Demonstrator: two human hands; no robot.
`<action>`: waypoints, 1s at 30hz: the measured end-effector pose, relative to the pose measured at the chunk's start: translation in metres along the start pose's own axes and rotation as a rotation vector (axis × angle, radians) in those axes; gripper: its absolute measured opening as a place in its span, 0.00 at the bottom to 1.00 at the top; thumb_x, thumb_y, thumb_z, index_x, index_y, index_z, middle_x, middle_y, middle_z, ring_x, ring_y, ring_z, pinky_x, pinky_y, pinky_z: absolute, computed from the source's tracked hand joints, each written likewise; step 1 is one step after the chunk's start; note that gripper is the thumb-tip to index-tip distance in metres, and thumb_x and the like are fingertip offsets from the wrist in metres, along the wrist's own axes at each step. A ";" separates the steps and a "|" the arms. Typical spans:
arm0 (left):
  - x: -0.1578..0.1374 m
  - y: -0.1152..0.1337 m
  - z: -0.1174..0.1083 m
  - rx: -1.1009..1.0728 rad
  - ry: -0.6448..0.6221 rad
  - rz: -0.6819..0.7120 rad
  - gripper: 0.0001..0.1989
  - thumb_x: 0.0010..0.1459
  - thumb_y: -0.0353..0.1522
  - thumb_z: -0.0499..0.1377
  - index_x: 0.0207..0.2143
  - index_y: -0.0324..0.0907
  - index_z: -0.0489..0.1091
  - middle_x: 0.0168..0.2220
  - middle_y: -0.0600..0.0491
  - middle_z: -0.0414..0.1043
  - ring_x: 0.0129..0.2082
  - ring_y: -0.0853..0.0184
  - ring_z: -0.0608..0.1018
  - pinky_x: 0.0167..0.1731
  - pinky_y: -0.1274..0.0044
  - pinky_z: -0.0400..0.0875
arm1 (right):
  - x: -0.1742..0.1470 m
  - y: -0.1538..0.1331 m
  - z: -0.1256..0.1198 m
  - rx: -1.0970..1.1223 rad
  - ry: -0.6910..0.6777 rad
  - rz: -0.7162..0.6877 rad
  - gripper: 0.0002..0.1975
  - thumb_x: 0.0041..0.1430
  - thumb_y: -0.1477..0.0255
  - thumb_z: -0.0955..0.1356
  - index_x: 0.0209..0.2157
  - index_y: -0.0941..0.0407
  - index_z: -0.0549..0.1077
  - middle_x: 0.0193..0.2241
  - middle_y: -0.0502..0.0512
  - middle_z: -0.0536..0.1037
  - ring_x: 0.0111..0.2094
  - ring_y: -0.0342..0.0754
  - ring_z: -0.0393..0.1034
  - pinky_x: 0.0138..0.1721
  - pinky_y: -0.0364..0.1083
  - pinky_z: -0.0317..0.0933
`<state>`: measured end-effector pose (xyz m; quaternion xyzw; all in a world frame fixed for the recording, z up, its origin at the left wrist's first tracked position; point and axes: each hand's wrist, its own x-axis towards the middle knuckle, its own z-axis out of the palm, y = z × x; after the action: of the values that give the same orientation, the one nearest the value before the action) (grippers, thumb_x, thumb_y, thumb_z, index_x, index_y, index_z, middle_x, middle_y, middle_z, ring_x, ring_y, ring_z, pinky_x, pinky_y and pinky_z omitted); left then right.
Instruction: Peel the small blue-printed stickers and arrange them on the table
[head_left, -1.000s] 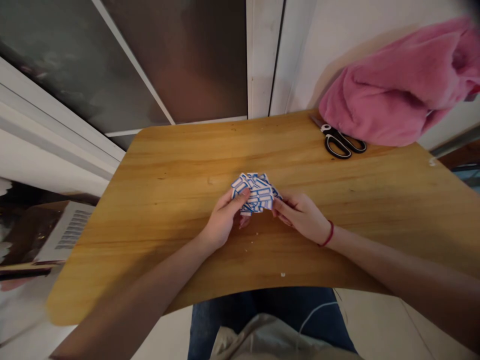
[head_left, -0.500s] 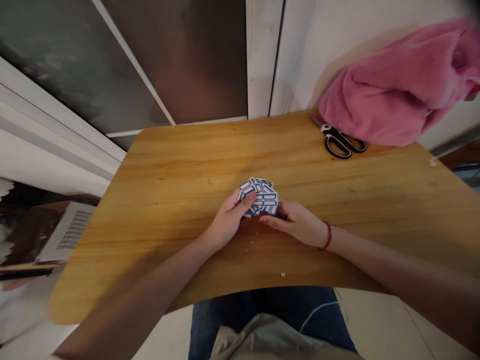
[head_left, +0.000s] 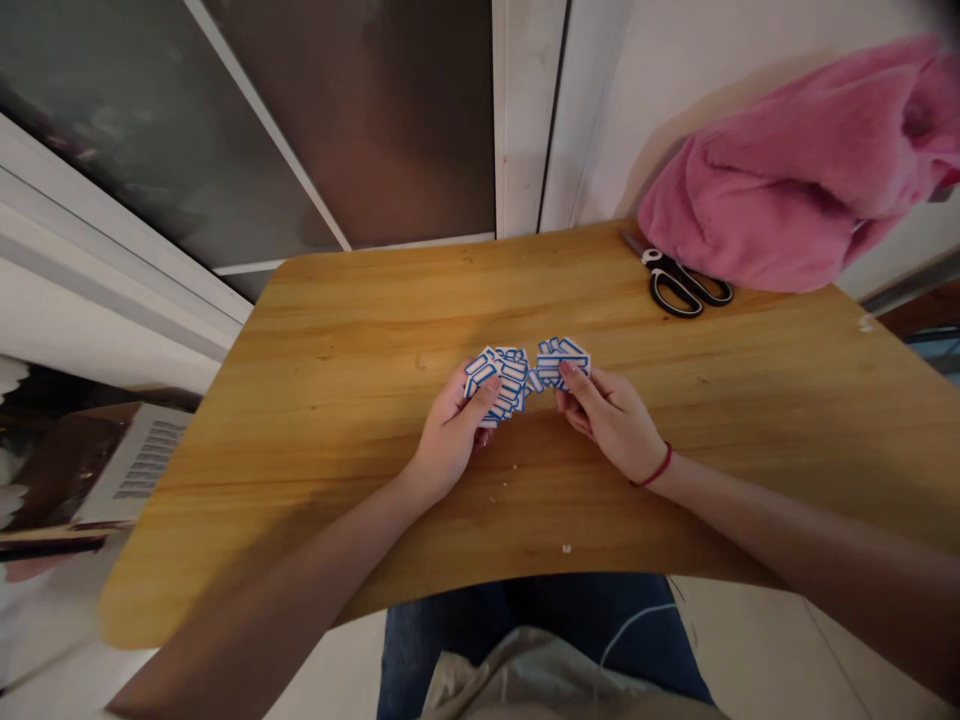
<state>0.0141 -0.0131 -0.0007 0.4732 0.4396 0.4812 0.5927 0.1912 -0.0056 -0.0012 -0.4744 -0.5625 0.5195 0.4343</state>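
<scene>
A messy bunch of white paper labels with blue borders (head_left: 511,378) is gripped in my left hand (head_left: 448,430), thumb on top and fingers underneath. My right hand (head_left: 611,415), with a red band on its wrist, pinches a smaller bunch of the same blue-bordered labels (head_left: 553,362) between thumb and fingers. The two bunches are close together above the middle of the table, and a label or two lies across the narrow space between them. The undersides of both bunches are hidden.
The wooden table (head_left: 360,340) holds black-handled scissors (head_left: 686,285) at the back right, partly beside a pink plush cloth (head_left: 787,180). Small white scraps (head_left: 566,548) lie near the front edge. A cardboard box (head_left: 112,465) stands left of the table.
My right hand has taken part of the labels from the bunch and moved up and to the right with them. My left hand has shifted slightly left, keeping the rest.
</scene>
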 end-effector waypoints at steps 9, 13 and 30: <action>-0.002 0.002 0.005 -0.008 -0.116 -0.112 0.14 0.56 0.42 0.57 0.39 0.41 0.64 0.21 0.60 0.60 0.15 0.79 0.59 0.12 0.84 0.54 | -0.007 0.002 0.001 -0.104 -0.266 -0.037 0.26 0.65 0.56 0.55 0.22 0.59 0.67 0.12 0.44 0.58 0.15 0.36 0.50 0.18 0.40 0.45; -0.004 0.002 0.008 0.021 -0.178 -0.190 0.17 0.56 0.44 0.56 0.42 0.42 0.63 0.22 0.59 0.61 0.16 0.78 0.60 0.13 0.84 0.53 | -0.014 -0.003 0.001 -0.125 -0.393 -0.093 0.27 0.66 0.58 0.52 0.23 0.59 0.67 0.14 0.45 0.60 0.16 0.36 0.52 0.20 0.40 0.48; -0.002 0.002 0.005 0.051 -0.114 -0.261 0.17 0.54 0.45 0.57 0.39 0.42 0.66 0.24 0.57 0.64 0.18 0.76 0.63 0.14 0.84 0.57 | -0.009 -0.003 0.001 -0.215 -0.360 -0.048 0.28 0.65 0.55 0.51 0.23 0.58 0.66 0.14 0.45 0.59 0.17 0.37 0.52 0.20 0.40 0.48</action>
<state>0.0184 -0.0154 0.0021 0.4533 0.4752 0.3610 0.6621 0.1913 -0.0152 0.0016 -0.4038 -0.6945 0.5223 0.2860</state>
